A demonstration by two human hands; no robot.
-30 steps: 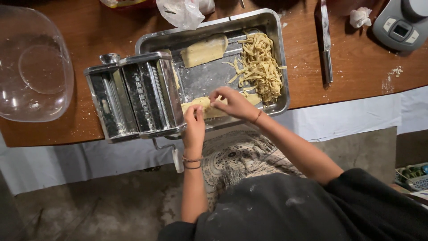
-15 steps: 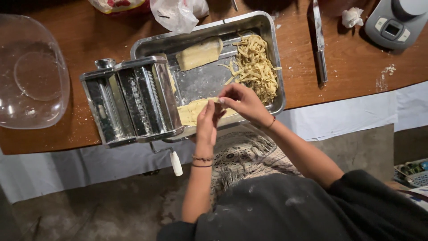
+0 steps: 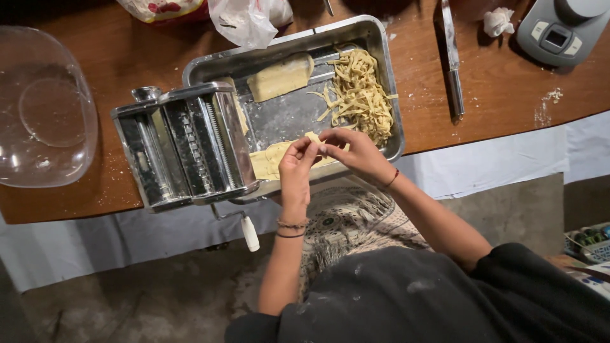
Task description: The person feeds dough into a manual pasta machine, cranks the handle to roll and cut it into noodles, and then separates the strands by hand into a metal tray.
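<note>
My left hand [image 3: 297, 166] and my right hand [image 3: 351, 150] meet over the near edge of a steel tray [image 3: 381, 57], both pinching the end of a flat pale dough sheet [image 3: 270, 160] that lies in the tray. A pile of cut noodles [image 3: 360, 93] fills the tray's right side. Another folded dough sheet [image 3: 280, 77] rests at the tray's far side. A steel pasta machine [image 3: 184, 145] with a white-handled crank [image 3: 248, 231] stands just left of my hands, partly over the tray.
A clear plastic bowl [image 3: 46, 108] sits at the far left of the brown wooden table [image 3: 502, 95]. A long knife [image 3: 452, 57], a grey kitchen scale [image 3: 558, 32], a crumpled tissue [image 3: 497, 21] and plastic bags [image 3: 249, 19] lie along the back. Spilled flour [image 3: 548, 108] is at right.
My hands have drawn together and lifted the end of the dough sheet at the tray's near edge; the view has shifted slightly.
</note>
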